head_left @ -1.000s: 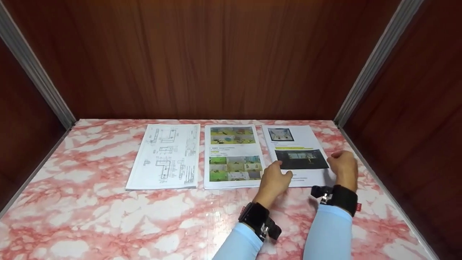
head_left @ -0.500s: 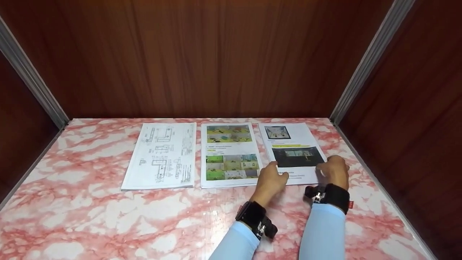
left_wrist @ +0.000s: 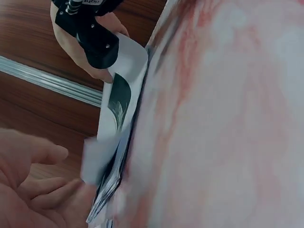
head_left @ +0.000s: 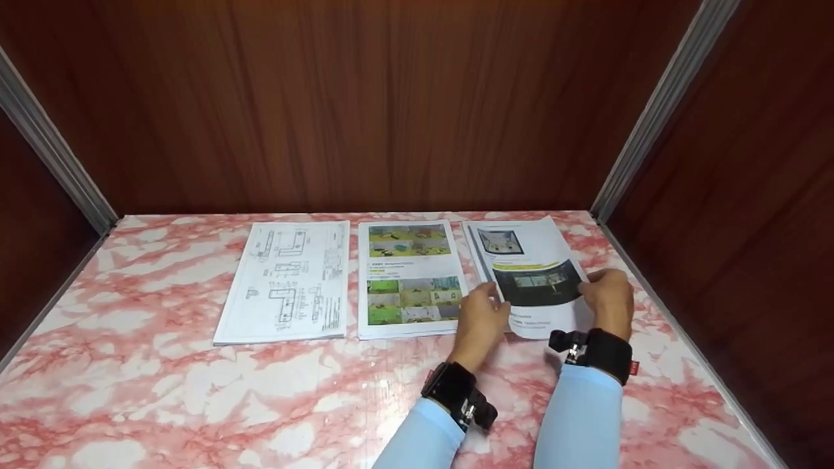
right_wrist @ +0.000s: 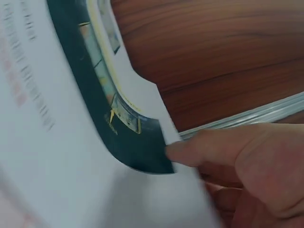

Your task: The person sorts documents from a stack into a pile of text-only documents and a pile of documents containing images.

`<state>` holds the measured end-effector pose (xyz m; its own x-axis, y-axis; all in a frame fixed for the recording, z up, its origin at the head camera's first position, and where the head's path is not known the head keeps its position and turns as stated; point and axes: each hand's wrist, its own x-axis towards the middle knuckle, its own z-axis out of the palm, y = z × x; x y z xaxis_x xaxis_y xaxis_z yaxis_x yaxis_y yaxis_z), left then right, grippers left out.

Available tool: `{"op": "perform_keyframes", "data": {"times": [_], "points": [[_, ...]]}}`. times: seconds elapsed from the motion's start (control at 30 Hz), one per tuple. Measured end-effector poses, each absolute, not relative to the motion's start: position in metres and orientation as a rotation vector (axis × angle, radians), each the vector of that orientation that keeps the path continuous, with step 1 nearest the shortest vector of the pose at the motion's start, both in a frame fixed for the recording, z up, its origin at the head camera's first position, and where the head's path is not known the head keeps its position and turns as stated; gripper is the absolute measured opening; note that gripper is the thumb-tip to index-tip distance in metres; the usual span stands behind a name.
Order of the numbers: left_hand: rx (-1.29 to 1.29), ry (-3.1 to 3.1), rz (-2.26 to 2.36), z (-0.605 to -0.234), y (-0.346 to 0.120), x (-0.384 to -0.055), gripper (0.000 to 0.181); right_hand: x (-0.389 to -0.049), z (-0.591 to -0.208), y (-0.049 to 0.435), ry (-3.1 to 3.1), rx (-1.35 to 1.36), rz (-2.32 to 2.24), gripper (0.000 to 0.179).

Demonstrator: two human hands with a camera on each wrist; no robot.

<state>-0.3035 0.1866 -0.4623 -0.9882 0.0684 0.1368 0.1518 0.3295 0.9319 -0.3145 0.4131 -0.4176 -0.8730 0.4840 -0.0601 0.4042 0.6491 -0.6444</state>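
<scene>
My right hand point(head_left: 610, 301) pinches the right edge of the top printed sheet point(head_left: 544, 318) on the right-hand paper stack point(head_left: 477, 253). The sheet bows upward, and its dark photo curves with it in the right wrist view, where the thumb point(right_wrist: 204, 147) lies on the paper and the other fingers go behind it. At the stack's left edge is my left hand point(head_left: 481, 322), thumb and fingers spread apart. In the left wrist view, a gap shows between those fingers point(left_wrist: 42, 190) and the lifted left corner of the sheet point(left_wrist: 97, 159); several pages lie beneath it.
A middle stack point(head_left: 409, 268) with colour photos lies left of my left hand. Farther left is a stack of technical drawings point(head_left: 287, 280). All rest on a red-and-white marbled table point(head_left: 260, 404), walled by brown wood panels point(head_left: 358, 111) with metal corner posts point(head_left: 658, 111).
My right hand has moved in to the right stack's edge and taken hold of the top sheet, which has gone from flat to bowed. My left hand has shifted slightly left in view.
</scene>
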Motion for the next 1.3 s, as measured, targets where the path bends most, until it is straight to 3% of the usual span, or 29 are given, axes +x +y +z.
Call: {"op": "perform_keyframes", "data": {"times": [0.23,0.47,0.9,1.3], "points": [[-0.088,-2.416,-1.967,-0.463,0.180,-0.305,0.044,-0.301,-0.401,0.421,-2.882,-0.700,1.127,0.031],[-0.139,-2.476,-1.792,-0.468,0.176,-0.308,0.006,-0.295,-0.392,0.421,-3.047,-0.689,1.199,0.040],[-0.119,-2.465,-1.703,-0.460,0.164,-0.312,0.011,-0.298,-0.398,0.423,-2.974,-0.617,1.288,0.050],[-0.083,-2.431,-1.756,-0.437,0.103,-0.330,0.013,-0.317,-0.386,0.394,-2.718,-0.136,1.465,0.036]]}}
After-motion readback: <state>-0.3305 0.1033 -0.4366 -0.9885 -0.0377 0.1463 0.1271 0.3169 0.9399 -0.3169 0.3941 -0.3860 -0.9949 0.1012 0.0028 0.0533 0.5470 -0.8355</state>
